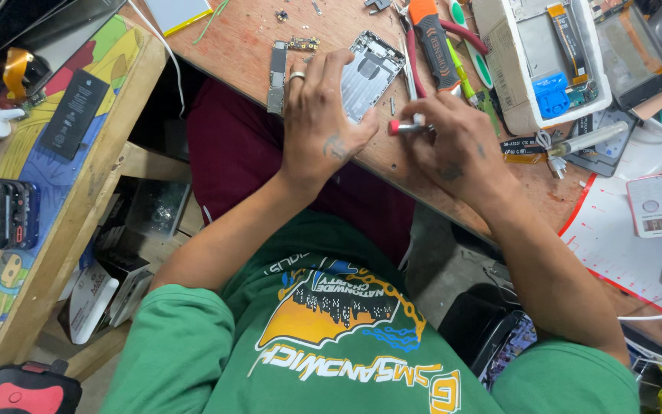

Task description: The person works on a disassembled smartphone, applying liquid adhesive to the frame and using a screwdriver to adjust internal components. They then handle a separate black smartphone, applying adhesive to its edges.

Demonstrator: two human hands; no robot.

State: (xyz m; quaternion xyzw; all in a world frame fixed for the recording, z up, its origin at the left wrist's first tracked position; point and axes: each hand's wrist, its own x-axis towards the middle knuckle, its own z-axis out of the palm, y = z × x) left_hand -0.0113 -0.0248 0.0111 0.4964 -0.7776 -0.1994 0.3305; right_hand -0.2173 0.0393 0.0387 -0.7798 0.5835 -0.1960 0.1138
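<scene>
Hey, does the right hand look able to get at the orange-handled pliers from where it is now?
Probably yes. The right hand holds a small red-tipped screwdriver, and the pliers lie uncovered on the wooden bench just beyond it, beside the phone housing. Its fingers are occupied, though, so the tool would have to go down first.

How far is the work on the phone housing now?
Done: the silver phone housing lies open and mostly emptied, and a logic board lies apart on the wooden bench. In hand: the left hand steadies the housing while the right hand holds a small red-tipped screwdriver beside it. Left: loose screws and small parts lie unassembled on the bench.
</scene>
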